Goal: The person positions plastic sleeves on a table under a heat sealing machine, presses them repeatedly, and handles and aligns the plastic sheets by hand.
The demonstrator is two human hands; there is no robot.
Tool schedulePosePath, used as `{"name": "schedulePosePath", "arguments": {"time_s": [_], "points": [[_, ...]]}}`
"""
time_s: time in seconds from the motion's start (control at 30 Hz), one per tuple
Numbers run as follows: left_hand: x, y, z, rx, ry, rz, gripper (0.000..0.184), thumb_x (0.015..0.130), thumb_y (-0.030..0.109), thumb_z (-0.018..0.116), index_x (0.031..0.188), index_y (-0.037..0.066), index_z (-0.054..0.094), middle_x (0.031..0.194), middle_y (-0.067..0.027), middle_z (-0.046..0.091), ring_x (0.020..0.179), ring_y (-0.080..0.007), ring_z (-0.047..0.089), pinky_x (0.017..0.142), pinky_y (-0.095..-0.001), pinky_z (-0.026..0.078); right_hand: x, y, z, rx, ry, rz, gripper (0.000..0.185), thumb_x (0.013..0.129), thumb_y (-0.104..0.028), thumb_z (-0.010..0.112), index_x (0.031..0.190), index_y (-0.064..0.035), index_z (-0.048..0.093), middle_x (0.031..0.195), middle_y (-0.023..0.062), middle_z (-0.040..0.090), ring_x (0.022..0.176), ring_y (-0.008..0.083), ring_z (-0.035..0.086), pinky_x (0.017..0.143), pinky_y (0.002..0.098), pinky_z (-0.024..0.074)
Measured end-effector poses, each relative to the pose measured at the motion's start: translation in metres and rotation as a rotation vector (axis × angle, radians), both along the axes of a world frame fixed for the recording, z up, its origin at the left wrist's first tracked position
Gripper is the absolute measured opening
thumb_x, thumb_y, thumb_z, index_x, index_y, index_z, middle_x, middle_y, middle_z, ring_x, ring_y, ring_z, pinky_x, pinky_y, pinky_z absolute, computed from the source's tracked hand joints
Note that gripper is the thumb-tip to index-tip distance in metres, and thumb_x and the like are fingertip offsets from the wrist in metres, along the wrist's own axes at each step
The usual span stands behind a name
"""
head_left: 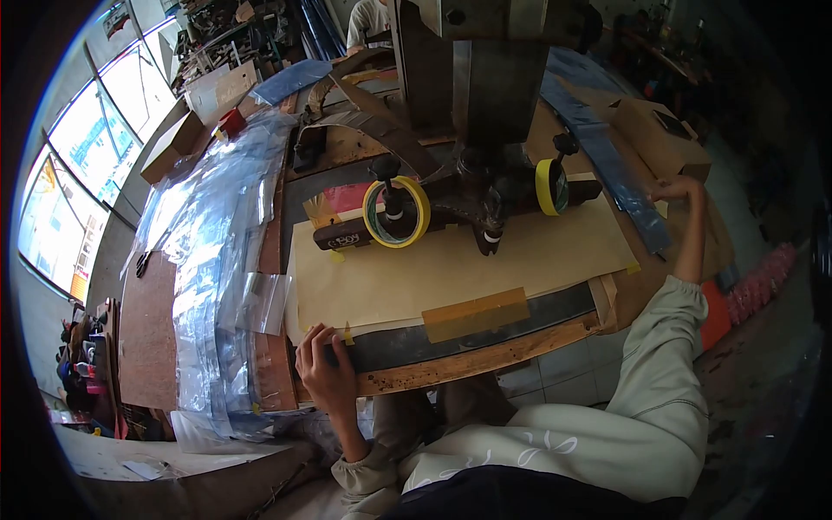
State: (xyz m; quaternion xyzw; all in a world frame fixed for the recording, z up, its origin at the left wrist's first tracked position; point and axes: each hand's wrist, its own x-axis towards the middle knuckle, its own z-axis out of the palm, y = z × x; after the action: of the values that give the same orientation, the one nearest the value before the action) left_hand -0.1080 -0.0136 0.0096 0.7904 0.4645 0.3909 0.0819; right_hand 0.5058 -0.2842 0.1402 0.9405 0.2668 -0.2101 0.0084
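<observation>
My left hand [328, 368] rests at the front left corner of the workbench, fingers apart and curved over the edge of a cream paper sheet [537, 260]. My right hand [685, 191] is out at the far right, beside a strip of blue plastic [628, 182] and a cardboard box [663, 139]. Its fingers are bent together; what they hold, if anything, is too small to make out. A dark press head with a bar [347, 236] stands over the sheet. Two yellow tape rolls [422, 217] [544, 186] hang on its knobs. Amber tape [475, 315] crosses the sheet's front edge.
Clear plastic bags [225, 286] cover the left side of the bench. A red tape roll [231, 121] and another cardboard box [172, 147] lie behind them. The press column [498, 91] blocks the middle back. Another person [368, 22] is behind it.
</observation>
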Motion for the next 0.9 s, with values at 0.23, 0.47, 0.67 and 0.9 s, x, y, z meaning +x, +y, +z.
{"name": "schedulePosePath", "arguments": {"time_s": [0.23, 0.47, 0.67, 0.9], "points": [[-0.001, -0.001, 0.0, 0.021, -0.013, 0.008, 0.013, 0.085, 0.015, 0.057, 0.094, 0.007, 0.061, 0.104, -0.0095, 0.062, 0.103, -0.0296, 0.056, 0.088, -0.0412, 0.042, 0.029, 0.048, 0.101, 0.386, -0.142, 0.051, 0.039, 0.073, -0.041, 0.068, 0.073, -0.0025, 0.069, 0.06, 0.003, 0.06, 0.06, 0.0113, 0.056, 0.058, 0.0326, 0.0452], [-0.004, -0.002, 0.001, 0.034, -0.043, -0.019, 0.013, 0.085, 0.014, 0.058, 0.094, 0.006, 0.062, 0.103, -0.0097, 0.062, 0.103, -0.0294, 0.056, 0.088, -0.0413, 0.043, 0.025, 0.095, 0.192, 0.288, -1.203, 0.322, 0.047, 0.078, -0.05, 0.063, 0.102, -0.01, 0.066, 0.086, 0.014, 0.068, 0.071, 0.0282, 0.065, 0.067, 0.036, 0.0496], [-0.007, -0.002, 0.0, 0.057, -0.052, -0.032, 0.013, 0.085, 0.015, 0.058, 0.094, 0.006, 0.062, 0.102, -0.0098, 0.062, 0.103, -0.0289, 0.056, 0.087, -0.0408, 0.043, 0.017, 0.099, 0.154, 0.313, -1.492, -0.034, 0.037, 0.084, -0.047, 0.055, 0.109, -0.0212, 0.064, 0.098, 0.0152, 0.064, 0.081, 0.0337, 0.064, 0.069, 0.0407, 0.0507], [-0.006, -0.003, 0.002, 0.051, -0.029, -0.056, 0.014, 0.085, 0.015, 0.058, 0.094, 0.006, 0.062, 0.102, -0.0088, 0.062, 0.103, -0.0281, 0.056, 0.085, -0.0396, 0.043, 0.054, 0.093, 0.211, 0.497, -1.551, 0.118, 0.027, 0.085, -0.036, 0.059, 0.107, -0.021, 0.064, 0.081, 0.0126, 0.064, 0.077, 0.031, 0.063, 0.064, 0.0404, 0.05]]}}
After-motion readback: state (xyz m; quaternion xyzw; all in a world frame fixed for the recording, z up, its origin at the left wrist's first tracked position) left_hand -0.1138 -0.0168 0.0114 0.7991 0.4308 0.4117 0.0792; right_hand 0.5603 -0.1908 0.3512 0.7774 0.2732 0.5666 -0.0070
